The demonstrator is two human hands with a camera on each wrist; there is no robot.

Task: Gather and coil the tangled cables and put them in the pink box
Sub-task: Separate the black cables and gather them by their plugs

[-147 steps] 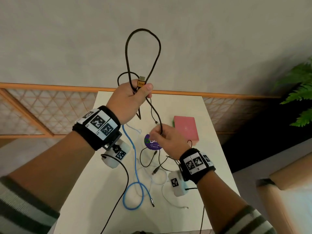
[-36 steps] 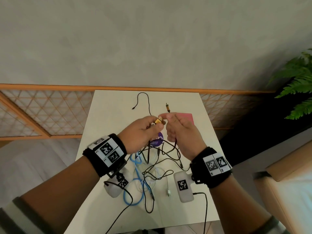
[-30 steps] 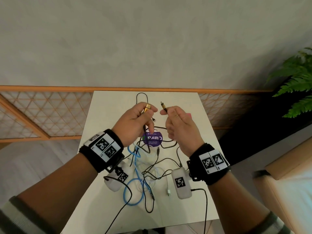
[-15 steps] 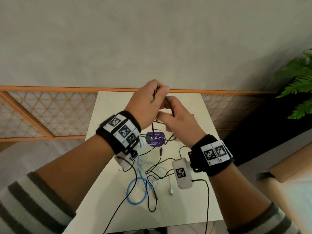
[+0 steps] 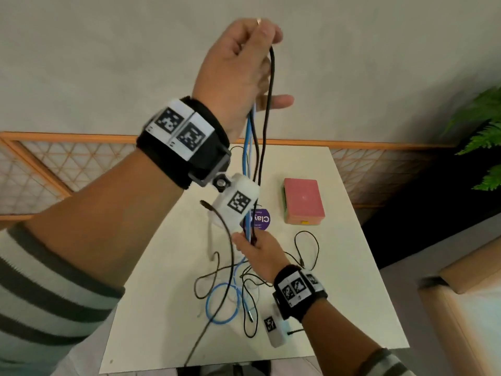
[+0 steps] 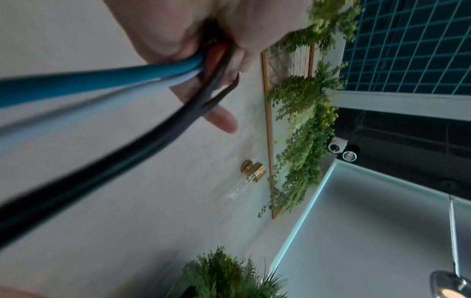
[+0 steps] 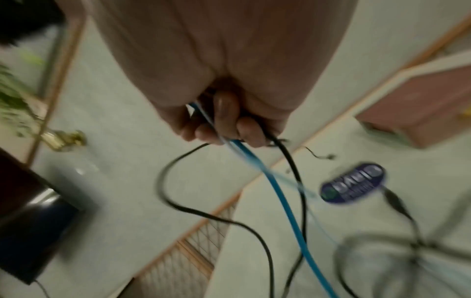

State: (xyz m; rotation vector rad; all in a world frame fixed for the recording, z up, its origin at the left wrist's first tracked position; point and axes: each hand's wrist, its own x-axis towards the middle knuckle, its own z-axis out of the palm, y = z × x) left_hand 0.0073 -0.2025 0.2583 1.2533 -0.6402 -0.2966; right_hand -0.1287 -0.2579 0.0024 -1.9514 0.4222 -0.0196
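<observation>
Left hand risen high, gripping cables | right hand grips them low over bench | loose ends trail on bench | pink box closed, far right

Legible text: "Clay" in white letters on the round purple sticker lying on the white table, partly hidden by the cables. Smaller print beneath it is unreadable; in the right wrist view the sticker is blurred
</observation>
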